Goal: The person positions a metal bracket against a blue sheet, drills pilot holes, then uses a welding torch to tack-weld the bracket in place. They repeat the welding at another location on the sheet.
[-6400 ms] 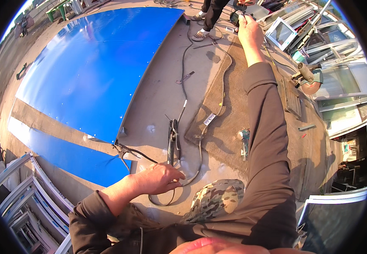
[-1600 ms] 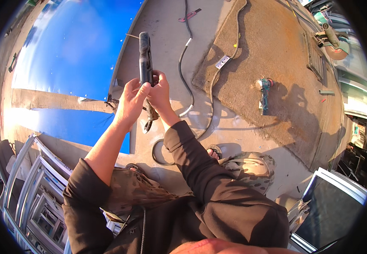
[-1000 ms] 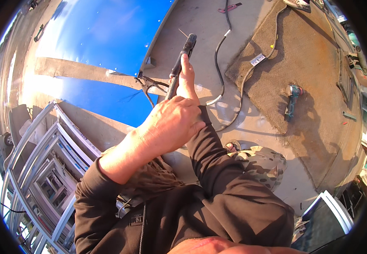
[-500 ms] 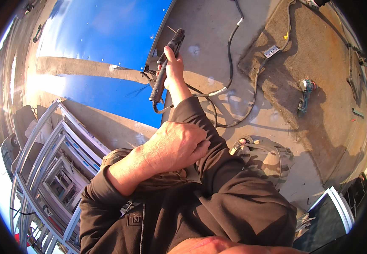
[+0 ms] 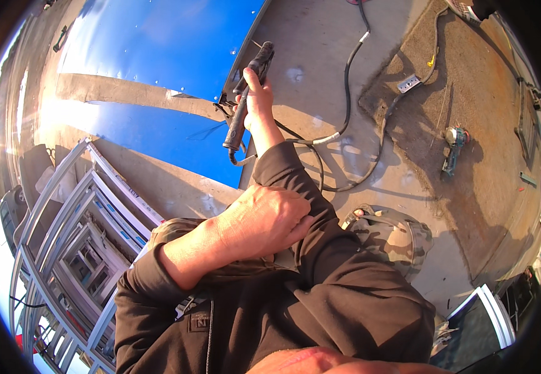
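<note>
My right hand [image 5: 258,103] is closed around a black welding electrode holder [image 5: 238,128], raised at arm's length near the edge of a blue metal sheet. A thin rod stub sticks out of the holder's far end, and a cable leaves its near end. Closed, my left hand [image 5: 269,215] lies across my right forearm, against the dark sleeve [image 5: 320,218]. Its curled fingers hide whatever may be inside them. Just left of the holder, a dark clamp-like piece [image 5: 223,105] sits at the corner of the blue sheet [image 5: 177,47].
A second blue sheet [image 5: 164,140] lies nearer. Black cable [image 5: 347,81] loops over the concrete at right, with a metal outlet box [image 5: 409,83] on another cord. An angle grinder [image 5: 452,149] rests on a brown mat [image 5: 470,206]. Pale frames [image 5: 99,218] are stacked at left.
The surroundings have shifted slightly right and down in view. Both hands keep nearly the same pose, the right one still gripping the electrode holder.
</note>
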### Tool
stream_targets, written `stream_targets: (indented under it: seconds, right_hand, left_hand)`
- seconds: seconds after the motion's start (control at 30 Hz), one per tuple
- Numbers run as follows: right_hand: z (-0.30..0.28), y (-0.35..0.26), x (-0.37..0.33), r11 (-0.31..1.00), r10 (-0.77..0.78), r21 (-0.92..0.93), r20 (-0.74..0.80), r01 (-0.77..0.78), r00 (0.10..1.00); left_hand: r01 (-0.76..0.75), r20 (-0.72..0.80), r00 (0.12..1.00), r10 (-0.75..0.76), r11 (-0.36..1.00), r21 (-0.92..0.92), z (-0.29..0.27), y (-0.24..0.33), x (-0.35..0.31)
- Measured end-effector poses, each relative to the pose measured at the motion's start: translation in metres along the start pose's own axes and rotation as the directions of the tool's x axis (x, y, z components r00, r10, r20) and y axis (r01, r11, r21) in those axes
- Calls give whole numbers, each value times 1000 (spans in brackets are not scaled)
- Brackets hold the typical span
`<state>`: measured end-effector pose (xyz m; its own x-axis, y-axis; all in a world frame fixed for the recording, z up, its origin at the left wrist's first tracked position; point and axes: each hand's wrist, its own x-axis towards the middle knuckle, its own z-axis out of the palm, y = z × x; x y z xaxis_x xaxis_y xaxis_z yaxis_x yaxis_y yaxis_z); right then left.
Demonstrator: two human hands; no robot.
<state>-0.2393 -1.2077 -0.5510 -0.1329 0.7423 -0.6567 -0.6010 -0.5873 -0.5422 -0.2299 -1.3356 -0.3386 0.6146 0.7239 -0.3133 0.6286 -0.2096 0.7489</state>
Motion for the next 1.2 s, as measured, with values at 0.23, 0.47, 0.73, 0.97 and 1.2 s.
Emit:
stream_targets:
  seconds: [0.23,0.47,0.73,0.97,1.2]
  right_hand:
    - [1,-1,-1,1000,-8,-13,-18,8,1000]
    - [2,2,2,999,-8,32,-24,9,1000]
    - [4,5,-1,1000,-3,0,-29,3,1000]
    - [2,-3,11,915,293,272,61,-298,954]
    - [-7,2,17,999,31,33,15,-32,999]
  left_hand:
    - [-6,-16,1000,6,1000,0,0,1,-2]
    - [-12,-15,1000,12,1000,-1,1,-1,-4]
    - [-14,-24,1000,13,1000,-17,1,-2,-5]
    - [-38,-52,998,38,999,4,2,-4,-5]
    - [-41,-61,997,42,999,14,2,-3,-5]
